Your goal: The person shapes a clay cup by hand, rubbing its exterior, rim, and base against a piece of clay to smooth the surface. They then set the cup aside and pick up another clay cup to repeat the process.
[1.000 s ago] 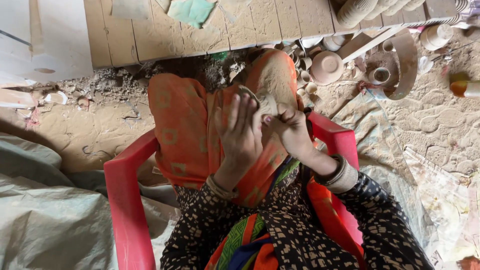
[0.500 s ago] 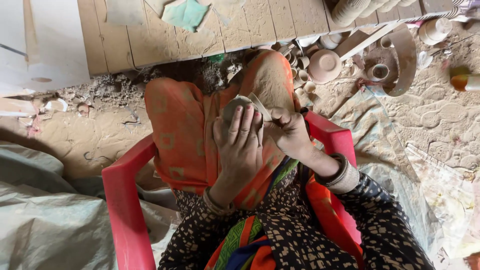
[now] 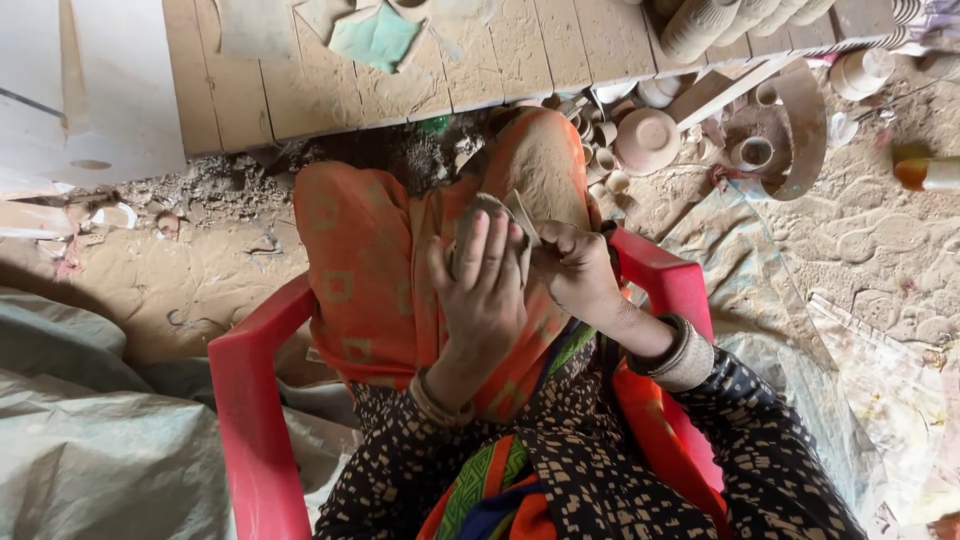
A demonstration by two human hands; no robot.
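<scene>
A small clay cup point(image 3: 487, 225) is cupped by the curled left hand point(image 3: 487, 290); its rim is pinched by the right hand point(image 3: 575, 270). Light, brittle ware is judged; support beneath the body is advised.

Red chair arms point(image 3: 250, 400) hem the lap on 2 sides; small clay pots point(image 3: 645, 140) crowd the floor ahead; sandy floor point(image 3: 180, 280) left lies open.

Soft, even daylight falls on my lap, bright without glare. The pale board point(image 3: 80, 90) in the upper left of the frame is nearly washed out. Shadows gather under the wooden planks point(image 3: 520, 50) at top centre. My hands point(image 3: 520, 280) look slightly soft; straight lines bend towards the edges.
</scene>
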